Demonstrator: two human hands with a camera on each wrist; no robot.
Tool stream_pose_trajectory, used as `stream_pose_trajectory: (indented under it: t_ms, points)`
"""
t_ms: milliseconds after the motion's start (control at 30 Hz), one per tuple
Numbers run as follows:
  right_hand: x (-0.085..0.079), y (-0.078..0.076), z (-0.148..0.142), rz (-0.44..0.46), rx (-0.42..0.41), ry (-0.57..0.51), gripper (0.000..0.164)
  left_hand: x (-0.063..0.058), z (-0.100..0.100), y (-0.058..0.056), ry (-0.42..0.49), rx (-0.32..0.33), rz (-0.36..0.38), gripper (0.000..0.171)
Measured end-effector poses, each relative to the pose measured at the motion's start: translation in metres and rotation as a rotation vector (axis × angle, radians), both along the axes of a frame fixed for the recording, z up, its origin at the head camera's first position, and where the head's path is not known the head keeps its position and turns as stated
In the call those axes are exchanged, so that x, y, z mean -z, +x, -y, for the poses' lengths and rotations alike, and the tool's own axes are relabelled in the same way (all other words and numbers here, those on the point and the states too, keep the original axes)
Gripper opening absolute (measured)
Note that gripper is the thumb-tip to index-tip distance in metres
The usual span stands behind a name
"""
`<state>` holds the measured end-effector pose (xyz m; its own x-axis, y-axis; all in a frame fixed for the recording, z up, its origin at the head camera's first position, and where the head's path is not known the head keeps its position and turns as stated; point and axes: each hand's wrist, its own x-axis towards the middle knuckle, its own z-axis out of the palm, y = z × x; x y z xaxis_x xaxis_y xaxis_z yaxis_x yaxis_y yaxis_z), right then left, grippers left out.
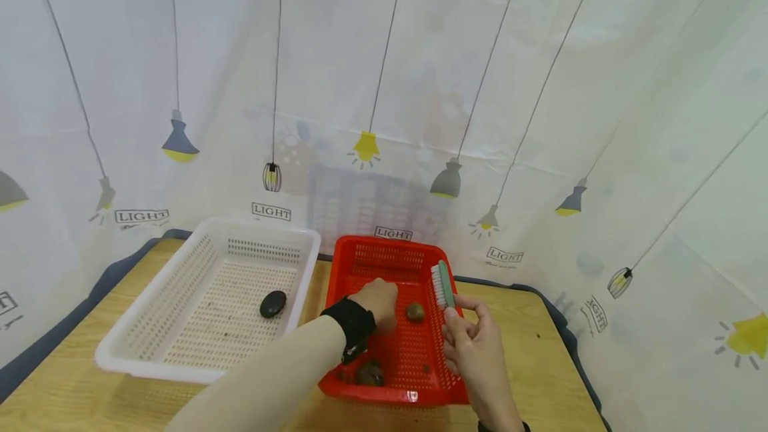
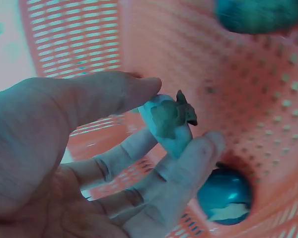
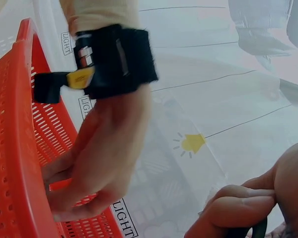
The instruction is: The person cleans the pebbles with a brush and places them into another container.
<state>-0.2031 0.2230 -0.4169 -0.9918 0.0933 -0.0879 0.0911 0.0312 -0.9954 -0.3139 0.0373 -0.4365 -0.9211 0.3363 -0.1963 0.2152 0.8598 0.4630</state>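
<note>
My left hand (image 1: 379, 302) reaches down into the red basket (image 1: 420, 397). In the left wrist view its thumb and fingertips pinch a small pale stone (image 2: 176, 144) with brown dirt caked on one face. A dark shiny stone (image 2: 223, 191) with a light patch lies below the fingers, and another stone (image 2: 260, 15) shows at the upper right. My right hand (image 1: 480, 345) holds a green scrub brush (image 1: 444, 284) over the basket's right side, white bristles facing left. The head view shows a brown stone (image 1: 415, 313) and a dark stone (image 1: 369, 373) on the basket floor.
Left of the red basket stands a white basket (image 1: 309, 245) with a smooth black stone (image 1: 273, 304) inside. Both rest on a wooden table (image 1: 534, 365). A pale curtain (image 1: 540, 85) printed with hanging lamps rises behind and around the table.
</note>
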Motion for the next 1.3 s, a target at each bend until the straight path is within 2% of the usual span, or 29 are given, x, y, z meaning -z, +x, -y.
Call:
stream_pose_trajectory:
  t_ms: [100, 167, 233, 333, 400, 433, 633, 767, 833, 1067, 1300]
  points:
    - [0.000, 0.001, 0.000, -0.005, -0.002, 0.000, 0.037, -0.006, 0.003, -0.004, 0.069, 0.032, 0.031, 0.040]
    - [0.000, 0.001, 0.000, -0.008, -0.002, 0.002, 0.037, -0.013, 0.007, -0.004, 0.127, 0.069, 0.022, 0.050]
    - [0.000, 0.001, 0.001, -0.010, -0.001, 0.003, 0.036, -0.019, 0.013, -0.002, 0.187, 0.096, 0.016, 0.053]
    - [0.000, 0.002, 0.001, -0.005, -0.004, 0.002, 0.036, -0.029, 0.025, 0.004, 0.292, 0.116, 0.023, 0.033]
    - [0.000, 0.001, 0.002, 0.000, -0.006, 0.002, 0.036, -0.033, 0.034, 0.008, 0.372, 0.116, 0.046, 0.015]
    - [0.000, 0.001, 0.002, 0.001, -0.008, 0.002, 0.036, -0.036, 0.038, 0.010, 0.422, 0.115, 0.066, 0.012]
    - [0.002, 0.003, 0.005, -0.016, -0.039, 0.007, 0.041, -0.043, 0.064, 0.021, 0.742, 0.082, 0.200, 0.031]
    - [0.006, 0.007, 0.013, -0.015, -0.084, 0.002, 0.043, -0.040, 0.077, 0.028, 0.938, 0.061, 0.281, 0.036]
    - [0.007, 0.010, 0.018, -0.018, -0.111, -0.005, 0.043, -0.038, 0.082, 0.033, 0.993, 0.058, 0.300, 0.038]
    - [0.011, 0.017, 0.035, -0.089, -0.199, -0.042, 0.041, -0.031, 0.092, 0.049, 1.120, 0.057, 0.338, 0.051]
    - [0.021, 0.020, 0.046, -0.130, -0.295, -0.070, 0.045, -0.016, 0.087, 0.061, 1.267, 0.008, 0.330, 0.049]
